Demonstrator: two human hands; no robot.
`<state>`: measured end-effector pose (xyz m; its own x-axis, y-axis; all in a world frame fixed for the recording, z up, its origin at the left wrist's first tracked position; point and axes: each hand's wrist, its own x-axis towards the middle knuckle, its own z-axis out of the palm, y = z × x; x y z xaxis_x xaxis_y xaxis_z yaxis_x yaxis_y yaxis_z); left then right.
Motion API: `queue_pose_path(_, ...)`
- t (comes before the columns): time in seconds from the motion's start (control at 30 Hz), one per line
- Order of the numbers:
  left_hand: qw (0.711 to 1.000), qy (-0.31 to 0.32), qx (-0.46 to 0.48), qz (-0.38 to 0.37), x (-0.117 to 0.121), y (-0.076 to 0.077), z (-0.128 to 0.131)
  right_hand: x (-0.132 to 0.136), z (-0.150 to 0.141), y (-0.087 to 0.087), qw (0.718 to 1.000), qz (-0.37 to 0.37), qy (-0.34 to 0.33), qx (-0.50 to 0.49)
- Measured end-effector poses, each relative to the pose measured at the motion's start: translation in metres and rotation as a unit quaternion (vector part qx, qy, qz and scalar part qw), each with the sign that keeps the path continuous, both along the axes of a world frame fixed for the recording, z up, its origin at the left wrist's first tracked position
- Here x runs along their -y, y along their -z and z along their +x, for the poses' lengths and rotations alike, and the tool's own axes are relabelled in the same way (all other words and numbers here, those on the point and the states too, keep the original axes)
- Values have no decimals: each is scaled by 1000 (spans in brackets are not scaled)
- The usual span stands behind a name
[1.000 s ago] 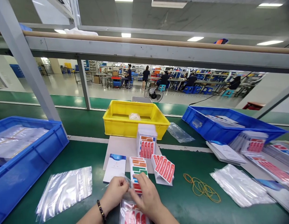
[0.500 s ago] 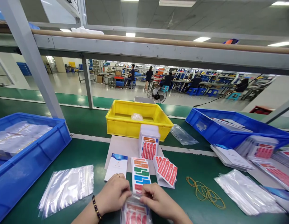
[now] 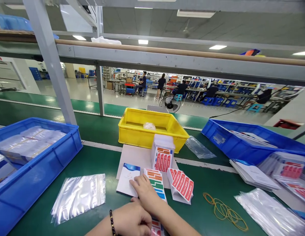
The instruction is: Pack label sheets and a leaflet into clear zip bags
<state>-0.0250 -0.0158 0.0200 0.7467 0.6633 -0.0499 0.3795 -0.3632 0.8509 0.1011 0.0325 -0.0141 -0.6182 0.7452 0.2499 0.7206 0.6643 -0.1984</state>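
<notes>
My right hand (image 3: 145, 193) reaches across my left, fingers stretched out, its fingertips on the edge of a white booklet (image 3: 129, 179) with a blue top. Below it, my left hand (image 3: 136, 219), with a beaded bracelet at the wrist, is closed on a clear plastic bag (image 3: 156, 228) with red-printed sticker sheets in it, mostly hidden. Partly under my right forearm lies a sheet of orange, green and blue stickers (image 3: 157, 185). Beside it sit folded red sticker sheets (image 3: 182, 185). A bundled stack of sticker sheets (image 3: 162, 157) stands behind.
Empty clear bags lie at left (image 3: 79, 196) and right (image 3: 270, 209). Rubber bands (image 3: 225, 209) rest on the green table. A yellow bin (image 3: 142, 139) stands at the back, between a blue bin (image 3: 56, 160) of packed bundles and another blue bin (image 3: 223, 144). A metal frame post (image 3: 52, 65) rises at left.
My right hand has let go of the plastic bag and moved up and left over to the booklet. My left hand stays low with the bag. The view has shifted slightly left.
</notes>
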Motion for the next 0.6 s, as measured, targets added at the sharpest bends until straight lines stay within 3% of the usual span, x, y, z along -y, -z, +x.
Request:
queue_pose_path(0.13, 999, 3, 15, -44, 1, -3, 0, -3, -4, 2, 999, 4, -9, 33)
queue_pose_path(0.27, 979, -70, 99, -162, -3, 1, 4, -6, 22, -10, 992, 95, -10, -87)
queue_pose_path(0.3, 960, -104, 142, -217, -6, 4, 5, -5, 31, -16, 985, 121, -6, -123)
queue_pose_path(0.37, 895, -171, 224, -347, -13, 11, 7, 1, 48, -31, 977, 134, 0, -164)
queue_pose_path(0.47, 789, -217, 288, -497, -23, 22, 8, 14, 70, -52, 986, 66, -51, -143)
queue_pose_path(0.53, 763, -219, 315, -520, -25, 29, 8, 17, 81, -58, 989, 5, -73, -132)
queue_pose_path(0.6, 759, -218, 347, -507, -23, 31, 9, 10, 88, -53, 991, -27, -20, -129)
